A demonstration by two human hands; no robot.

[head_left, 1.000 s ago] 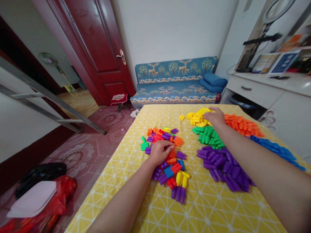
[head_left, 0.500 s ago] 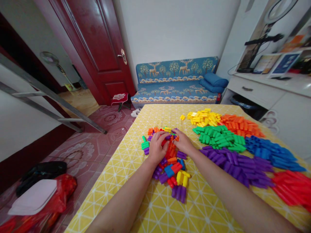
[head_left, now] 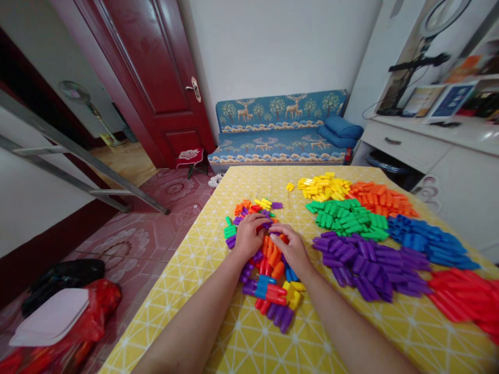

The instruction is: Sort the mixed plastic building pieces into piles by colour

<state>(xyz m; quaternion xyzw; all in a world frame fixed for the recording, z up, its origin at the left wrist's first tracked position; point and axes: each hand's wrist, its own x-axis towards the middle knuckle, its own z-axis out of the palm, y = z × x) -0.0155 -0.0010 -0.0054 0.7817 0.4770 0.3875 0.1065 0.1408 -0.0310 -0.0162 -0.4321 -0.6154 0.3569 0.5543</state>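
A mixed-colour cluster of bullet-shaped plastic building blocks [head_left: 272,251], partly joined together, lies on the yellow patterned tablecloth [head_left: 187,291]. My left hand [head_left: 249,236] curls over the cluster's left side, its fingers closed around purple blocks [head_left: 266,222]. Across from it, my right hand [head_left: 291,249] grips the right side of the same cluster, thumb and fingers bent together near the purple and orange blocks. Both palms hide part of the pieces. Red, blue and purple blocks [head_left: 265,289] stick out toward me, with yellow ones [head_left: 292,293] beside them.
To the right lie sorted piles of blocks: yellow [head_left: 323,187], orange [head_left: 384,200], green [head_left: 346,218], blue [head_left: 429,241], purple [head_left: 366,262] and red [head_left: 463,296]. Past the table stands a blue sofa [head_left: 280,140]. A metal ladder [head_left: 113,179] leans at left; a white cabinet [head_left: 448,176] stands at right.
My right hand has come back from the far side of the cluster toward me. The near blocks have turned and shifted. A purple block at the far end is now uncovered.
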